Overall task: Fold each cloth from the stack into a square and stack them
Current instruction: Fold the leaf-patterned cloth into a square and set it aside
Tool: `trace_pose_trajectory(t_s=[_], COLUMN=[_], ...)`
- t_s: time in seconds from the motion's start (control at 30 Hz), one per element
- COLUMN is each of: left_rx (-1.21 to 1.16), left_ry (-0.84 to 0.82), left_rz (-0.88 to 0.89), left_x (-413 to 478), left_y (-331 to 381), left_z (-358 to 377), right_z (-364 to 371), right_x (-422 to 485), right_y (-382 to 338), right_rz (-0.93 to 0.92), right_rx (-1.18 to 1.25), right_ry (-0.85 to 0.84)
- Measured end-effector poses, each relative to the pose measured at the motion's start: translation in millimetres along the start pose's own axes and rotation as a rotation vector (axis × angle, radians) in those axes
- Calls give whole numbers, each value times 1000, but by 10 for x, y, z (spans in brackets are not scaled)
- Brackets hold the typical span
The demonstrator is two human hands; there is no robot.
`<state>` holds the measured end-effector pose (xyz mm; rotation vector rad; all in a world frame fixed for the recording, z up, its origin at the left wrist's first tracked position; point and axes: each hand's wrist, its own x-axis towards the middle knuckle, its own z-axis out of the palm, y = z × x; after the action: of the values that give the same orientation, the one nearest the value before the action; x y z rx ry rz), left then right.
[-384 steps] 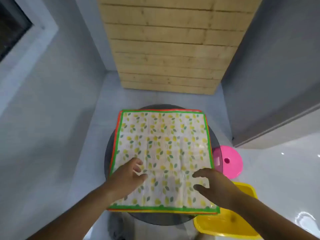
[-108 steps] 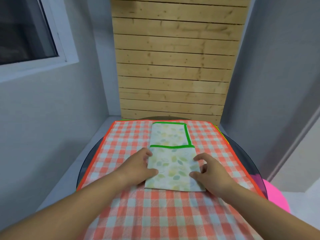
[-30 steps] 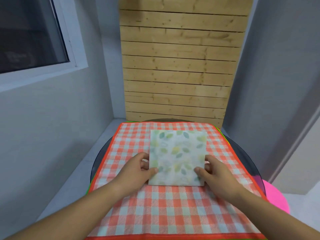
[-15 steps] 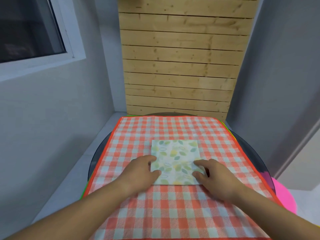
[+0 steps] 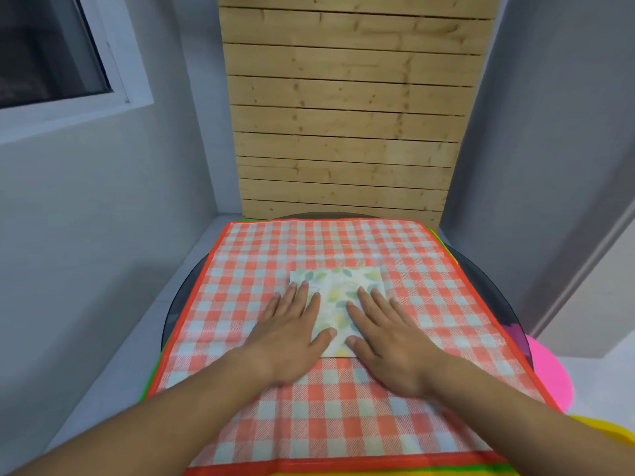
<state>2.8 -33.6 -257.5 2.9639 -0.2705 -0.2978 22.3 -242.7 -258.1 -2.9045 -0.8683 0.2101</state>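
A small folded square of leaf-print cloth [image 5: 338,297] lies in the middle of a red-and-white checked cloth [image 5: 343,245], the top sheet of a stack whose green and yellow edges show at the sides. My left hand [image 5: 290,329] lies flat with straight fingers, pressing the folded square's left side. My right hand [image 5: 385,333] lies flat the same way on its right side. Both palms rest partly on the checked cloth.
The stack covers a round dark glass table [image 5: 178,293]. A pink stool [image 5: 549,372] and a yellow one [image 5: 608,431] stand low at the right. A wooden slat panel [image 5: 343,132] rises behind the table, with grey walls on both sides.
The leaf-print cloth went from a spread sheet to a small folded square. In the last second both hands flattened and slid onto the square, pressing it down.
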Motion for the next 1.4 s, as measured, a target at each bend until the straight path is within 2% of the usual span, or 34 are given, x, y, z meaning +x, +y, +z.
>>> trace_pose_trajectory(t_s=[0.27,0.4,0.47,0.53,0.6,0.73,0.9,1.07,1.23,1.4], left_rx=[52,23,-73,-188,-328,-665,-753,-921,-1166,-1207], left_ry=[-73,-99,-7,179,271,190,192,225,225,307], left_rz=[-43,-68,-97,-149,-222,-322,-342,-357,-383,-305], left_x=[-20,-91,-131,-143,-126,-88,-71,-53,-32,-48], left_y=[-38,-101,-105,-88,-53,-7,2,2,34,176], left_z=[18,-30,-67,-131,-234,-347,-327,-343,-381,-392], right_z=[11,-94,-161,-238,-316,-409,-480,-504,-492,-474], right_x=[-25,-137,-173,-158,-112,-17,32,34,-27,-212], right_y=[123,286,325,342,342,299,238,225,196,268], right_rz=[48,68,124,223,323,451,506,548,501,434], right_rx=[-40,92,227,350,481,709,805,1013,1040,937], right_ry=[-74,-76,52,211,248,159,131,96,178,339])
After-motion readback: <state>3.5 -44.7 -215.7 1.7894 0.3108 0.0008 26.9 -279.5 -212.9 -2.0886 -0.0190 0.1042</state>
